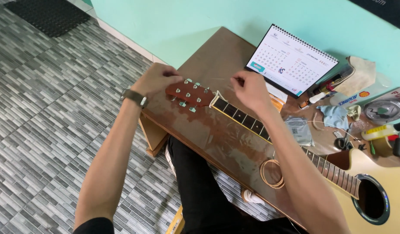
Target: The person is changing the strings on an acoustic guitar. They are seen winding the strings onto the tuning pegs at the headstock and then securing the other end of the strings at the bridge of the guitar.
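Note:
An acoustic guitar lies across a brown wooden table, its reddish headstock toward the left and its pale body at the lower right. My left hand, with a watch on the wrist, is closed around the tuning pegs at the headstock's far end. My right hand hovers over the top of the dark fretboard, fingertips pinched on a thin guitar string that runs toward the headstock. My forearm hides part of the neck.
A coiled string lies on the table by the neck. A standing desk calendar leans at the back. Cloths, a small plastic packet, bottles and small tools clutter the right side. Grey tiled floor and a dark mat lie to the left.

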